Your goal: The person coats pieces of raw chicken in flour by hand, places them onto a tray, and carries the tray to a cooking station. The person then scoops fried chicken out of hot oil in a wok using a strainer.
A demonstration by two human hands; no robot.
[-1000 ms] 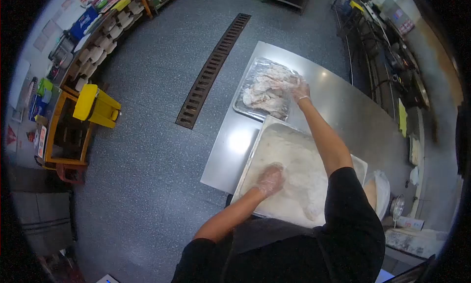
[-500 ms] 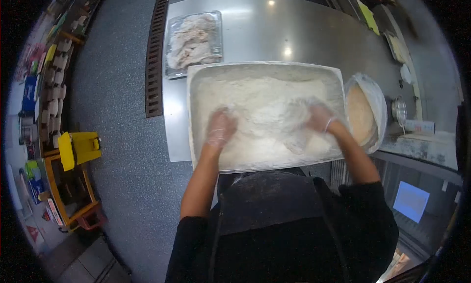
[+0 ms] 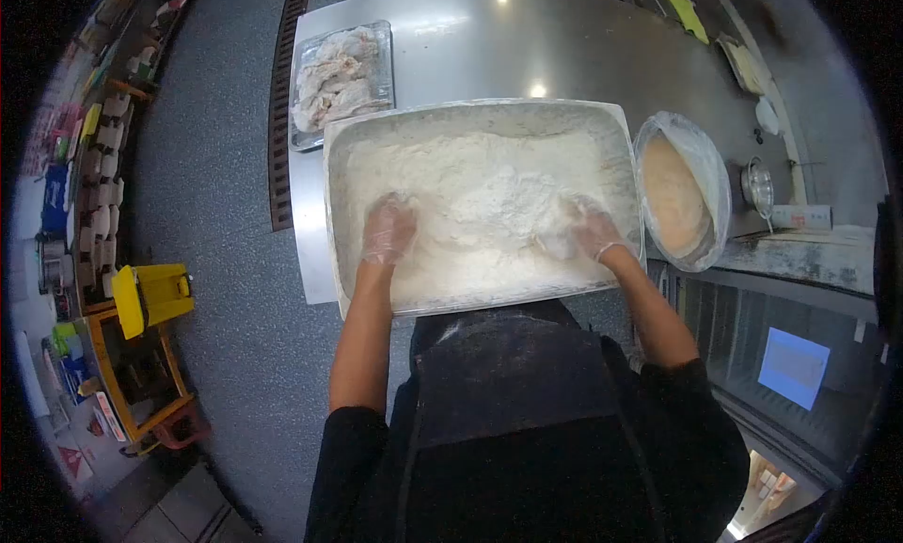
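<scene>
Head view: flour (image 3: 461,176) lies in the tub (image 3: 564,119) before me, where my right hand (image 3: 594,231) at three o'clock, back from the tray (image 3: 386,68) at ten, joins my left hand (image 3: 390,229) at nine, freeing both for the flour, though I cannot tell whether either grips.

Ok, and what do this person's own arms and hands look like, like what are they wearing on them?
The left hand and right hand each wear a thin, clear, loosely wrinkled plastic glove ending around the wrist. The forearms are uncovered. Above them are black short sleeves, ending near the elbows. No markings can be made out on the sleeves.
</scene>
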